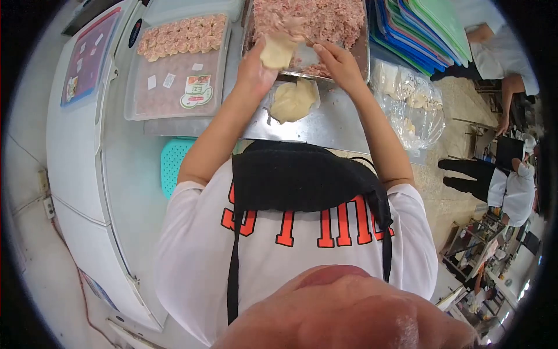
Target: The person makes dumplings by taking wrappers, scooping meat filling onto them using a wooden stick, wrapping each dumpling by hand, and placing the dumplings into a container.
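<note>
My left hand point(251, 74) is closed around the edge of a pale dough wrapper point(279, 52), which lies across the fingers. Between the thumb and fingers of my right hand point(344, 67) is the thin handle of a filling spatula point(308, 42), its tip close to the wrapper. Some meat is at that tip, though its blade is mostly covered. Both hands are over the near edge of a metal tray point(367, 61) holding pink minced meat filling point(340, 20). Just below them, a stack of round wrappers point(293, 100) rests on the steel table point(343, 125).
To the left, a plastic tray point(132, 104) carries rows of filled dumplings point(183, 36). Colourful stacked trays point(415, 29) and a clear bag of wrappers point(410, 107) lie right. A white freezer point(75, 151) stands left, near a turquoise stool point(174, 163). Other people point(514, 186) are at far right.
</note>
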